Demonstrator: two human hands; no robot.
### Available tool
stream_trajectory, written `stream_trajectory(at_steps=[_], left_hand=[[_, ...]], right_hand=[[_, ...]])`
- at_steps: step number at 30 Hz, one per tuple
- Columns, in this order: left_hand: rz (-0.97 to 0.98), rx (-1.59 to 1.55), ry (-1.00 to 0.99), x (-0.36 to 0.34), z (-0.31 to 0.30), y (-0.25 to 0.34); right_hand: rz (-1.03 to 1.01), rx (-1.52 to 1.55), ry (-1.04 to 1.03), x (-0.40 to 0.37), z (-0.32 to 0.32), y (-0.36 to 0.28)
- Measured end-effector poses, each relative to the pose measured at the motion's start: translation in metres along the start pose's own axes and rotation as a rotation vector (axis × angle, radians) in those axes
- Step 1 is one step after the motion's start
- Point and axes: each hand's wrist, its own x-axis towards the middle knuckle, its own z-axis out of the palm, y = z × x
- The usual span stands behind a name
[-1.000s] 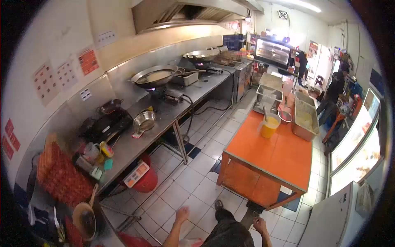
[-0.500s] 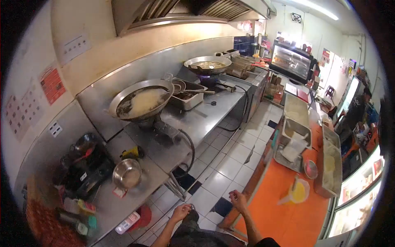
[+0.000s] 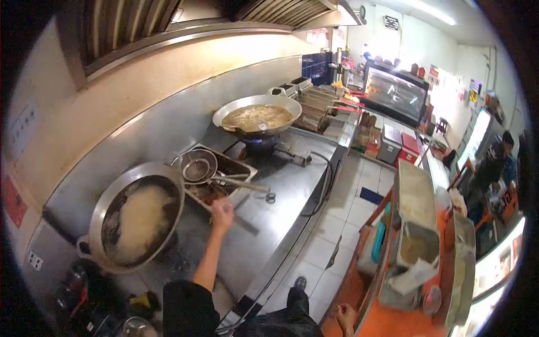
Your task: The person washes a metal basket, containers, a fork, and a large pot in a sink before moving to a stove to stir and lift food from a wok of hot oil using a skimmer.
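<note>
My left hand (image 3: pixel 222 217) is stretched out over the steel counter, just in front of a rectangular metal tray (image 3: pixel 251 170). Its fingers are loosely bent and apart, with nothing seen in them. Across the tray rest wire strainers (image 3: pixel 197 167), one handle (image 3: pixel 247 184) reaching out past the rim, a short way from my fingers. To the left stands a wok (image 3: pixel 96 224) of dark oil with a pale foaming mass (image 3: pixel 143 219). Down by the orange table, my right hand (image 3: pixel 346 318) hangs low, empty, fingers slightly curled.
A second wok (image 3: pixel 222 115) of bubbling oil sits on a lit burner farther back. A black hose (image 3: pixel 332 174) loops off the counter edge. Metal containers (image 3: pixel 416 196) line the orange table (image 3: pixel 393 323) on the right. Another person (image 3: pixel 489 163) is at the far right.
I have stepped forward along the counter, and the woks are nearer. My left hand has moved from low in front of me out to the strainer tray. My right hand has dropped by the table.
</note>
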Motion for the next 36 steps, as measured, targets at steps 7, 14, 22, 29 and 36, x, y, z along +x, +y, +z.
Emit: stream_trajectory(at_steps=[7,14,22,29,36], left_hand=[[-1.026,0.271,-0.18,0.167,0.069,-0.144],[-1.41,-0.328,-0.026,0.17,0.094,-0.184],[-1.01,-0.593,0.272,0.19,0.086,-0.055],[-0.567,0.166,0.207,0.269,0.099,0.057],[-0.444,0.479,-0.036,0.395,0.189,0.161]], right_hand=[[-0.401,0.204,-0.026,0.304,0.016,-0.129],[-0.806,-0.079,-0.209,0.61,0.13,-0.288],[-0.6,-0.098,-0.253,0.765,0.221,-0.349],[-0.621,-0.063,-0.376,0.754,0.188,-0.374],[-0.46,0.074,-0.742,0.779,0.168,-0.368]])
